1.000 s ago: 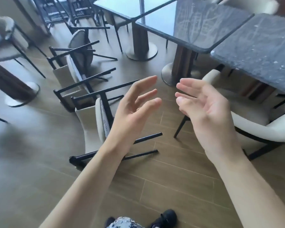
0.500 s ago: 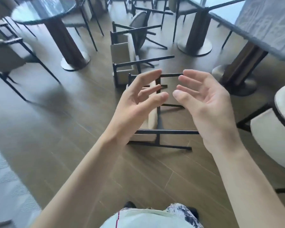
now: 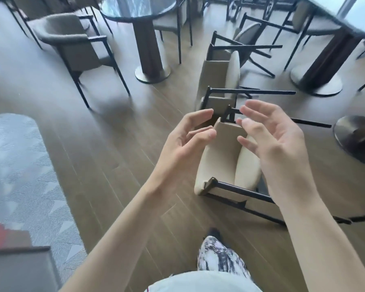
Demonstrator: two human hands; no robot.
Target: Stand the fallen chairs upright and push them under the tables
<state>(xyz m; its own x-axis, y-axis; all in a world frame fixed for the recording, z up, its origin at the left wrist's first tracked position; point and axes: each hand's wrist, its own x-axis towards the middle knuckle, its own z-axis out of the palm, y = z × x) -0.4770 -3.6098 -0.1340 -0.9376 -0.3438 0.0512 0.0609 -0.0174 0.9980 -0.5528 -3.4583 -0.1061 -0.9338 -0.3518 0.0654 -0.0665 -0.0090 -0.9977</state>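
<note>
nearest fallen chair (image 3: 223, 157) lies on its side on the floor just beyond and below your hands, long axis running away from you, legs pointing right; left hand (image 3: 183, 144) and right hand (image 3: 276, 142) hover apart, fingers relaxed, gripping nothing, right nearer the legs.

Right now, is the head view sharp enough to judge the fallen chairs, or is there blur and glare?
Head view: motion blur smears the edges and the far chairs; window glare washes out the round table; the nearest fallen chair and both hands stay readable.
</note>
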